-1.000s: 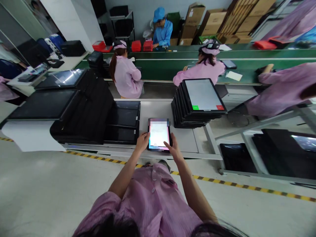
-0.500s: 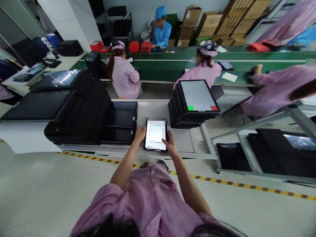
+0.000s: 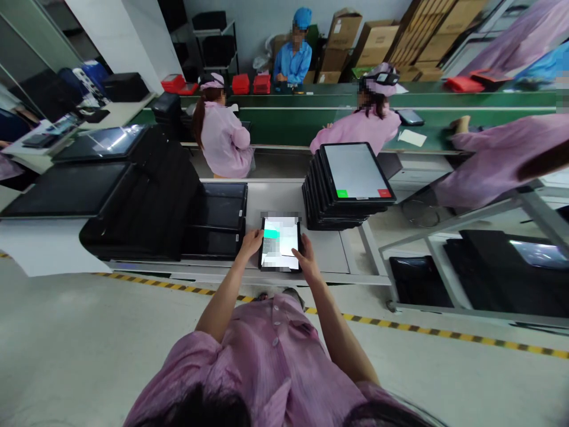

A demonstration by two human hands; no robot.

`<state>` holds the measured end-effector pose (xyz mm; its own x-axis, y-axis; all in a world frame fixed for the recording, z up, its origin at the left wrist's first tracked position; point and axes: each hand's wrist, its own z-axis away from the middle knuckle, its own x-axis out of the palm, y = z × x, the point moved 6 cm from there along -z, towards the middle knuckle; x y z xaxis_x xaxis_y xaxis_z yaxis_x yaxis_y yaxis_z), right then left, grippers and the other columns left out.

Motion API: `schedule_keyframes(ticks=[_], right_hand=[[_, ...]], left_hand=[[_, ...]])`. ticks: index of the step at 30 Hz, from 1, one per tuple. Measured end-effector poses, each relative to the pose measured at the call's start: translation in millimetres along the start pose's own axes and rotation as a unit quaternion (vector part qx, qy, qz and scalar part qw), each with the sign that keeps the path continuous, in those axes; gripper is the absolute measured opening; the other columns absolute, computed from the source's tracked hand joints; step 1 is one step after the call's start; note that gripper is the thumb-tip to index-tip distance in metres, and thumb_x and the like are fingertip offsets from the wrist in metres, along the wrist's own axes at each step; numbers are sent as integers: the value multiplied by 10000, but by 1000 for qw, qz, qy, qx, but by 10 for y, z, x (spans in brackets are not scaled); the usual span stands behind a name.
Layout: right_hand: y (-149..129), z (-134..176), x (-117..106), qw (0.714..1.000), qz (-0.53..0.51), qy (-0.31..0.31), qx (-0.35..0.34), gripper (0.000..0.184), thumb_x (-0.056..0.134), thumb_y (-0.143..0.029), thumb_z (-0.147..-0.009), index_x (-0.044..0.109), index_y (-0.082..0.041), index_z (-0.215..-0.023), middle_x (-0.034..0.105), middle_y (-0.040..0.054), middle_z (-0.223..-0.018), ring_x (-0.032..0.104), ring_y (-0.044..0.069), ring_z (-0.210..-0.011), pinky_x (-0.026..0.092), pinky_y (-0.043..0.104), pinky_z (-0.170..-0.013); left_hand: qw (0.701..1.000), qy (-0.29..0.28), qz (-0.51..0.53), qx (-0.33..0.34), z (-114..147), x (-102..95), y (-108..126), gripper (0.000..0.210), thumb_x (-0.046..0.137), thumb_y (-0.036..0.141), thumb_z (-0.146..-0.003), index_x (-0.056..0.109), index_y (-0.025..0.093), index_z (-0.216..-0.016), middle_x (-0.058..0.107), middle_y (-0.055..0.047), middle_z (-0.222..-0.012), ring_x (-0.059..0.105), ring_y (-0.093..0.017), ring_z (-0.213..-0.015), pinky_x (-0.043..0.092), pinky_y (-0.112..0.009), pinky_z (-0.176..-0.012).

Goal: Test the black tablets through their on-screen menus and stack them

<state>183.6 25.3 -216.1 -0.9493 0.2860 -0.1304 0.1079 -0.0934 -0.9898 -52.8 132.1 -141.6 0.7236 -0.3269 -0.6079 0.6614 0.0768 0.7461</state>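
Between my hands is a tablet (image 3: 284, 240) with a black frame and a lit white screen bearing a turquoise patch at its upper left. My left hand (image 3: 252, 243) grips its left edge. On the right edge, my right hand (image 3: 307, 258) holds the tablet with the thumb over the screen's lower right; the fingers behind are hidden. Left of the tablet, dark flat tablets (image 3: 213, 242) lie in stacks on the grey cart top (image 3: 271, 196). To its right rises a stack of black tablets (image 3: 351, 172), the top one lit with green and red corner buttons.
Taller stacks of black devices (image 3: 146, 196) fill the cart's left side, with a white sheet (image 3: 48, 243) hanging there. A metal rack (image 3: 431, 279) with dark devices stands at right. Beyond, co-workers sit along a green workbench (image 3: 284, 127). Yellow-black tape (image 3: 400, 328) crosses the floor.
A turquoise patch has appeared on the tablet's screen. My hands keep almost the same grip and place. At the bench, the co-worker in blue has shifted slightly right.
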Motion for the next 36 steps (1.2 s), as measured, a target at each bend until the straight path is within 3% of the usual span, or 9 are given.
schedule_keyframes(ticks=[5, 16, 25, 32, 36], right_hand=[[-89, 46, 13, 997, 71, 9, -20, 1034, 762, -624, -877, 299, -240, -1718, 367, 134, -1776, 330, 342, -1660, 237, 583, -1375], [-45, 12, 11, 998, 55, 20, -10, 985, 717, -699, -911, 320, -283, -1711, 399, 120, -1760, 368, 334, -1643, 284, 594, -1359], [-76, 8, 3, 999, 26, 25, 11, 991, 712, -718, -883, 358, -273, -1696, 413, 108, -1755, 354, 346, -1649, 255, 601, -1364], [-147, 76, 56, 999, 17, 24, 24, 916, 676, -707, -933, 382, -294, -1695, 408, 73, -1763, 331, 334, -1661, 273, 578, -1371], [-107, 62, 65, 999, 11, 36, 27, 903, 664, -713, -933, 405, -282, -1682, 460, 87, -1730, 396, 338, -1628, 300, 581, -1361]], left_hand=[[1000, 13, 7, -9, -1, -1, -43, 425, 426, 368, -1102, 793, 166, -1173, 796, -146, -1322, 694, -284, -1313, 478, -372, -1164], [999, 28, 16, -1, -17, 12, -88, 445, 454, 434, -1103, 795, 162, -1191, 790, -172, -1339, 670, -300, -1379, 455, -378, -1205], [999, 36, 7, 6, 18, 52, -89, 434, 388, 314, -1114, 793, 160, -1128, 773, -170, -1359, 685, -283, -1347, 457, -365, -1201], [998, 67, 8, -10, 178, 155, -179, 451, 343, 280, -1113, 776, 176, -1182, 757, -169, -1372, 678, -288, -1356, 474, -399, -1205], [997, 79, 15, -4, 276, 181, -203, 447, 341, 272, -1111, 757, 187, -1251, 742, -150, -1403, 670, -266, -1369, 476, -378, -1210]])
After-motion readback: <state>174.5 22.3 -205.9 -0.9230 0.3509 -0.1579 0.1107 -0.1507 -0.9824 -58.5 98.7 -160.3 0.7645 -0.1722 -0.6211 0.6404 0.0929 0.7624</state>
